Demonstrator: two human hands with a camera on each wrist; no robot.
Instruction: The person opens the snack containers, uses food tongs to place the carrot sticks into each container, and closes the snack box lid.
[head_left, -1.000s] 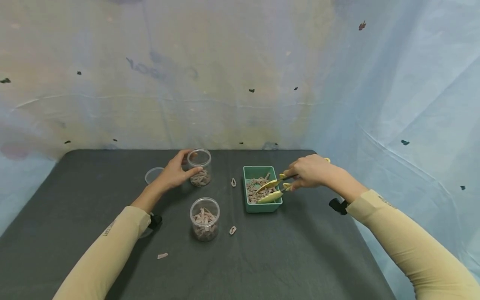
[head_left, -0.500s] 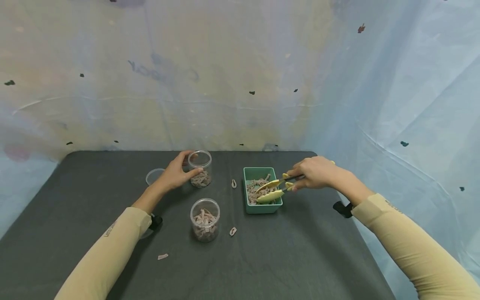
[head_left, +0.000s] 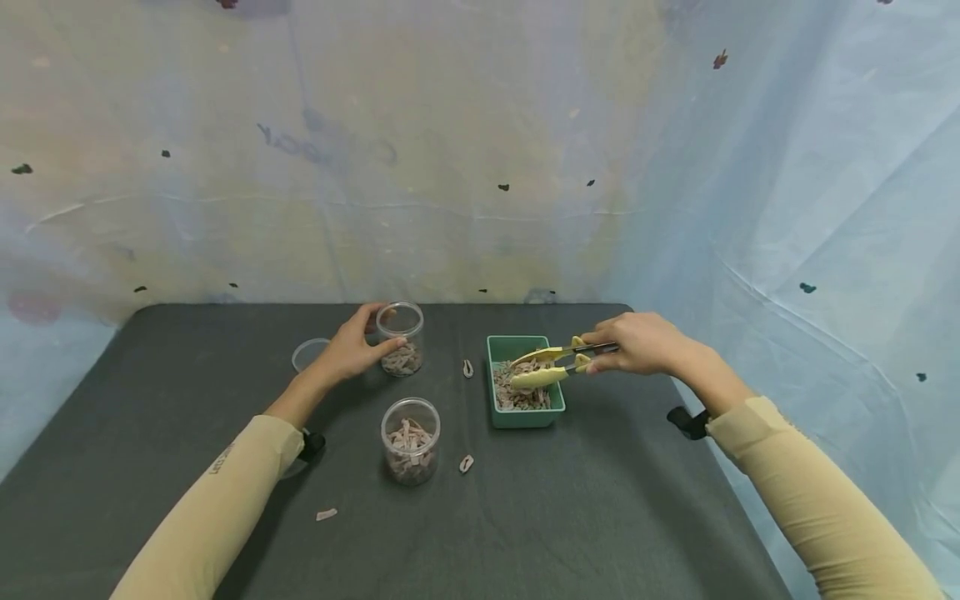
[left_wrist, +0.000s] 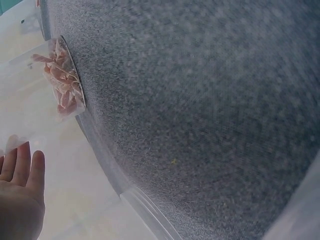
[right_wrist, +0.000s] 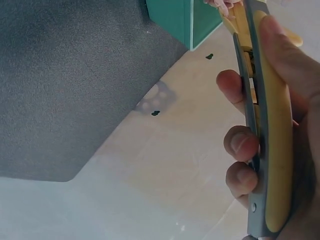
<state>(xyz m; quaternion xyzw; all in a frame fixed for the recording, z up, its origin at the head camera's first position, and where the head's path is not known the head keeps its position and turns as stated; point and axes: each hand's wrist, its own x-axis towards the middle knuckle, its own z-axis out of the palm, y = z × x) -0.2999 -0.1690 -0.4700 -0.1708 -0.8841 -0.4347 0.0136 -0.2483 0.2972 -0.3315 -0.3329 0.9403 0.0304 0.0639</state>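
My left hand (head_left: 351, 343) holds a clear plastic jar (head_left: 401, 354) at the back of the table, thumb on the near side and fingers behind it. Pale brown, shredded-looking strips fill its lower part; the left wrist view shows the strips (left_wrist: 62, 77) through its wall. In my right hand (head_left: 633, 342) is a pair of yellow tongs (head_left: 538, 377) with grey-edged handles (right_wrist: 277, 135). Its tips lie over the green tray (head_left: 523, 421), among more such strips (head_left: 525, 398). Some pale pieces (right_wrist: 225, 6) show at the tongs' head in the right wrist view.
A second clear jar (head_left: 411, 454) of strips stands nearer, left of the tray. Loose pieces lie on the dark table: one piece (head_left: 468, 368) behind, another (head_left: 467, 463) in front, a third (head_left: 326, 514) at left. A clear lid (head_left: 303, 352) lies behind my left wrist.
The tongs have lifted a little and moved toward the back of the tray, their tips drawing closer together. My right hand shifted slightly right; my left hand stays on the jar.
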